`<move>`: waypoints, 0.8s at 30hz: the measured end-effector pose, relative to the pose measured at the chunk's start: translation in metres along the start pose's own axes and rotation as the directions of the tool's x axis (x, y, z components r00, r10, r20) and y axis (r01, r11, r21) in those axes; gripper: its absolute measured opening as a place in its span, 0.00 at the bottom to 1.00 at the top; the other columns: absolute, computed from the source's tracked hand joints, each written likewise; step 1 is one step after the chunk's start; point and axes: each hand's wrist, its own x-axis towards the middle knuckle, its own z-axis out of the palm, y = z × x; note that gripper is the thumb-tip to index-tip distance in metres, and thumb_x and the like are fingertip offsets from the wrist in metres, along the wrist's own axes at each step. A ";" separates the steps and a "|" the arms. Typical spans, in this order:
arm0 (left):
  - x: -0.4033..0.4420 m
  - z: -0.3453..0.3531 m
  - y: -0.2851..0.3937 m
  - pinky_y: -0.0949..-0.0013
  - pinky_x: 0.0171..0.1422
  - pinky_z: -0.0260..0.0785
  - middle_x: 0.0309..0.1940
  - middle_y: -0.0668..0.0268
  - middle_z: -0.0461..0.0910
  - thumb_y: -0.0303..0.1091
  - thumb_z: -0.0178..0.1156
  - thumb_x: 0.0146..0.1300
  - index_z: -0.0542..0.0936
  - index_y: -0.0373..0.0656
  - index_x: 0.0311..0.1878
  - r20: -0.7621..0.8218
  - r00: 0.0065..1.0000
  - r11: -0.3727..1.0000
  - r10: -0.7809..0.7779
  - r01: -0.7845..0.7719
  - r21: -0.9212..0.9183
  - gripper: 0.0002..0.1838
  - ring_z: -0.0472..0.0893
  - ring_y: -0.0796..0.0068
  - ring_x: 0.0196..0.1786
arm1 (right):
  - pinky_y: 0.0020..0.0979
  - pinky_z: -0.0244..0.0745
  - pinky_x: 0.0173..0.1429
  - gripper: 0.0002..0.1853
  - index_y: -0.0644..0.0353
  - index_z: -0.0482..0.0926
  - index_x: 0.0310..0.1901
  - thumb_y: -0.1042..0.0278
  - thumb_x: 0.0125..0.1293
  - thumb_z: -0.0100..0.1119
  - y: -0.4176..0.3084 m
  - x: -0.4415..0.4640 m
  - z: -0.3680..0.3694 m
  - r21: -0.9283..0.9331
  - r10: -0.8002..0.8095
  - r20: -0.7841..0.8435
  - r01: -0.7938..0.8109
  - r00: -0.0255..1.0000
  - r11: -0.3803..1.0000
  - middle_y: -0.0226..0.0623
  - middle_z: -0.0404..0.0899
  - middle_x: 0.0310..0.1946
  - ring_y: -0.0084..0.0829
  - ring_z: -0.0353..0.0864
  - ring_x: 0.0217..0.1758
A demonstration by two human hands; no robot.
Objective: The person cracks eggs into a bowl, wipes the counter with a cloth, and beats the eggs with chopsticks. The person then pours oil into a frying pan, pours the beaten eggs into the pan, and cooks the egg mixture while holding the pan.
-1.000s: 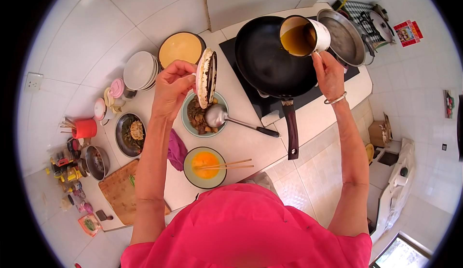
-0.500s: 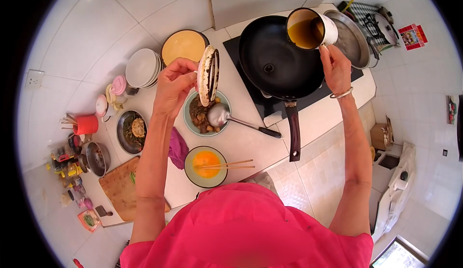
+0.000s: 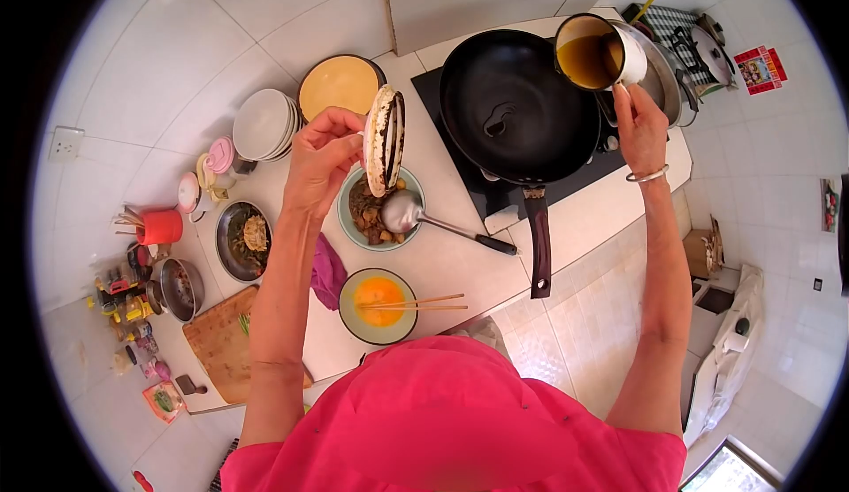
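My left hand (image 3: 325,157) pinches a round lid (image 3: 384,141), held on edge above a pale green bowl (image 3: 346,218) of brown food. A metal ladle (image 3: 403,212) rests in that bowl. In my right hand (image 3: 642,131) is the handle of a white mug (image 3: 632,57), tilted, with amber liquid inside. The mug is over the right rim of a black frying pan (image 3: 522,138) on the cooktop (image 3: 431,94). A small pool of liquid lies in the pan.
Nearer me are a bowl of beaten egg (image 3: 379,304) with chopsticks, a purple cloth (image 3: 326,272) and a cutting board (image 3: 217,350). Plates (image 3: 262,126) stand at the back left. Behind the mug sits a metal pan (image 3: 661,72). The frying pan's handle (image 3: 538,249) juts toward me.
My right hand has moved right with the mug, from over the pan to its right edge. Liquid has appeared in the pan and spread a little. My left hand stays nearly still.
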 end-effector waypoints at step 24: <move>-0.035 -0.023 0.008 0.75 0.38 0.72 0.35 0.64 0.80 0.20 0.59 0.59 0.76 0.37 0.40 -0.021 0.999 1.000 0.030 -0.030 -0.004 0.06 0.78 0.79 0.34 | 0.24 0.54 0.27 0.17 0.63 0.66 0.24 0.66 0.71 0.53 -0.046 -0.022 0.001 0.205 0.133 0.083 -0.147 0.988 0.968 0.30 0.57 0.17 0.20 0.54 0.22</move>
